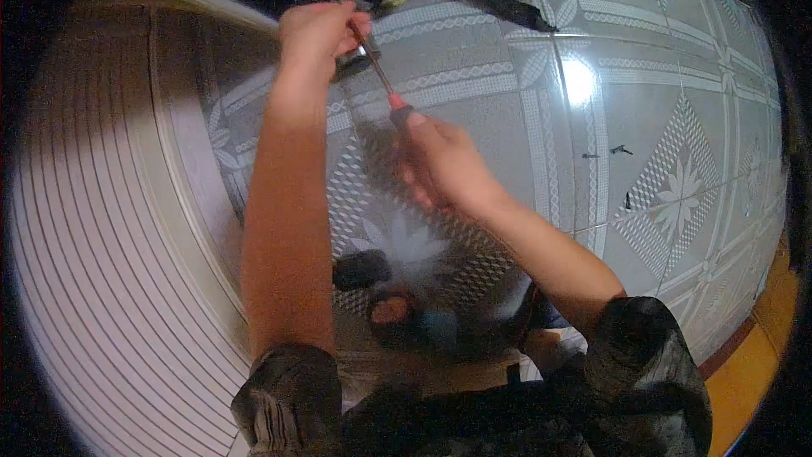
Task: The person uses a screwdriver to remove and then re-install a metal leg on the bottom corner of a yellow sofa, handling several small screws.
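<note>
My left hand point(317, 32) is closed around a small dark metal part point(355, 59) near the top of the view, over a patterned grey tiled floor point(660, 101). My right hand point(444, 165) grips the handle of a screwdriver point(385, 89) with a red collar and thin shaft. The shaft's tip reaches up into the part held in my left hand. Most of that part is hidden by my fingers.
A ribbed white panel point(101, 271) curves along the left. A few small dark screws point(620, 150) lie on the tiles to the right. Dark cloth or straps point(507, 4) lie at the top. My feet and dark clothing point(397, 313) show at the bottom.
</note>
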`<state>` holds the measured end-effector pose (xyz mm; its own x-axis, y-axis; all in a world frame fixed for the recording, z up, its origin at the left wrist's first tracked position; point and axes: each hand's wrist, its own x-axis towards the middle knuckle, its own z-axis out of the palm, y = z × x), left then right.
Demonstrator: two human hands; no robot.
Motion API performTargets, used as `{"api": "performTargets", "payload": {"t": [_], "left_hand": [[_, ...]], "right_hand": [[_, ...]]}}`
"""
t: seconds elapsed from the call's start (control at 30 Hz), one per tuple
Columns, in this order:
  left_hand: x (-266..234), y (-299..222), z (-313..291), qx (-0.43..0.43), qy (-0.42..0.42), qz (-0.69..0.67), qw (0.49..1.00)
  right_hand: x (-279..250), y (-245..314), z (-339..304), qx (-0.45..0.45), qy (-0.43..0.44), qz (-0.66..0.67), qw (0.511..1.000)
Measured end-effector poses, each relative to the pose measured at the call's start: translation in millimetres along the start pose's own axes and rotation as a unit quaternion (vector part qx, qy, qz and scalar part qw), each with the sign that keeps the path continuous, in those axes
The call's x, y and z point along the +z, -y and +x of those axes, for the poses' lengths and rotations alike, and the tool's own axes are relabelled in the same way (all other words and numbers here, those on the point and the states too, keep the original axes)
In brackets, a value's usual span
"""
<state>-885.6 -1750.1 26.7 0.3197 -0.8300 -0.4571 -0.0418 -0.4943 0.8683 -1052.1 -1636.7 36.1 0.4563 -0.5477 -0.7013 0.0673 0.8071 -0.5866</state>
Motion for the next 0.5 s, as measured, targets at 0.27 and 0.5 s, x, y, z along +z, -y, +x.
{"api": "performTargets", "payload": {"t": [0.27, 0.5], "left_hand": [[-4, 6, -38, -0.11, 0.014, -0.196, 0.974], [-12, 16, -42, -0.151, 0.152, -0.245, 0.945]], "right_hand": [[8, 13, -13, 0.083, 0.069, 0.154, 0.982], [2, 11, -19, 0.044, 0.137, 0.238, 0.961]]}}
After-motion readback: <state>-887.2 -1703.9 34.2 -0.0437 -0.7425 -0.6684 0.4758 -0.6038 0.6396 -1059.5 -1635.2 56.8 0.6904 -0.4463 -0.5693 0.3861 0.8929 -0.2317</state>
